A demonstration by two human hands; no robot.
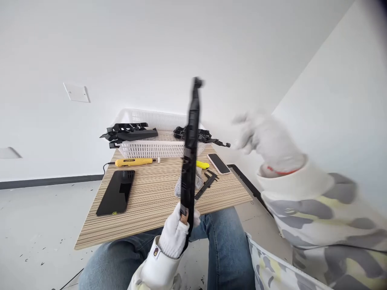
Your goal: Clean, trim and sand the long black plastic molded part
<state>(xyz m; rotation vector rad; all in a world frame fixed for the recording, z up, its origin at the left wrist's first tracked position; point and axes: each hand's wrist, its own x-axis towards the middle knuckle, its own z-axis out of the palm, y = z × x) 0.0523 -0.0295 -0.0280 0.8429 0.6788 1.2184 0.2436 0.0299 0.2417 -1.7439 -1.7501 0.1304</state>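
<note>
Bright, even, whitish light fills the scene; its source is out of view. The wall (151,48) is pale, greying gently toward the top, and shadows are faint and soft. The black phone (110,197) mirrors darker patches on its glossy screen. Motion blur smears the right hand (258,135) and softens the upper end of the black part (190,157), while the table (142,189) looks fairly crisp. The right sleeve (320,213) stretches wide toward the edge; an unfocused dark patch (381,10) dims the upper right corner.

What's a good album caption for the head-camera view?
Gloved left hand holding up a long black part, right hand raised, blurred.
</note>
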